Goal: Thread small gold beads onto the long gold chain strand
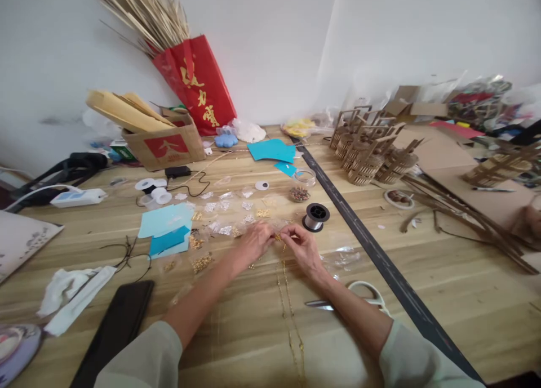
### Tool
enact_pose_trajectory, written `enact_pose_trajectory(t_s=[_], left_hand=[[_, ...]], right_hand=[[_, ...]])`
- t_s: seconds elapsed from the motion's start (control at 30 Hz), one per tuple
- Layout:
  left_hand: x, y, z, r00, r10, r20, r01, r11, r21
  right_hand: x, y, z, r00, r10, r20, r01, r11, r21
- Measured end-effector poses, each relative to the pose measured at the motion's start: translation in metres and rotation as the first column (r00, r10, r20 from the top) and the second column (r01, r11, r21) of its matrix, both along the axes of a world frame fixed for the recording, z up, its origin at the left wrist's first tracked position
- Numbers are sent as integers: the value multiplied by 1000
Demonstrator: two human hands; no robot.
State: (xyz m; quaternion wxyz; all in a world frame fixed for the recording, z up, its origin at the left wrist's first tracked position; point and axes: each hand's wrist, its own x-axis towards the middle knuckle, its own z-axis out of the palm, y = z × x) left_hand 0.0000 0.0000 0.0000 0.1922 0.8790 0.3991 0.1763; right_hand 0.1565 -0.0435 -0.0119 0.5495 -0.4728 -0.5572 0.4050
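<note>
From the near edge of the desk (228, 331), a gold-coloured chain (284, 315) runs toward the middle. White-handled scissors (318, 305) lie partly under the right forearm (355, 315). Mid-desk, the left hand (258, 236) and right hand (302, 247) pinch the chain's far end, fingertips almost meeting. Just beyond stands a wire spool (315, 222); a red bag (205, 89) leans at the far edge.

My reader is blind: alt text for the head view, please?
A person's left hand and right hand pinch a small gold piece, a thin gold chain trailing toward the viewer on a wooden table. A spool and scissors are nearby.
</note>
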Motion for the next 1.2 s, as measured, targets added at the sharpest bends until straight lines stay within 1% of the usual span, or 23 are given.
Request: enact_pose_trajectory(t_s=[0.1, 0.17, 0.3, 0.5, 0.7, 0.83, 0.93, 1.0, 1.1, 1.13, 1.2], left_hand=[[3, 0, -1, 990, 8, -144, 3, 997, 74], [4, 0, 0, 984, 9, -180, 8, 995, 96], [4, -1, 1, 980, -1, -200, 23, 993, 112], [6, -2, 2, 978, -26, -209, 47, 994, 95], [4, 0, -6, 967, -29, -251, 64, 989, 135], [2, 0, -8, 980, -37, -195, 67, 987, 149], [1, -2, -5, 988, -27, -155, 47, 990, 130], [1, -3, 0, 995, -1, -97, 11, 995, 101], [-2, -5, 9, 991, 109, 82, -110, 994, 9], [-4, -7, 12, 975, 164, 149, -159, 986, -45], [-10, -12, 17, 922, 276, 272, -228, 954, -194]], right_hand=[[0, 0, 0, 1000, 0, 4, 0, 1000, -3], [0, 0, 0, 1000, -4, 8, 4, 1000, -2], [1, 0, 0, 1000, 6, 14, -6, 1000, 7], [2, 0, -1, 999, 7, 36, -8, 1000, 8], [2, 1, -3, 999, 8, 41, -9, 1000, 12], [2, 2, -4, 999, 14, 43, -15, 1000, 12], [1, 1, -3, 999, 7, 36, -7, 1000, 12], [1, 1, -2, 999, -4, 37, 3, 1000, 11], [1, 1, -2, 999, -3, 45, 3, 1000, 10], [2, 0, -2, 999, 2, 49, -3, 1000, 11], [2, 0, -3, 998, 13, 63, -15, 1000, 23]])
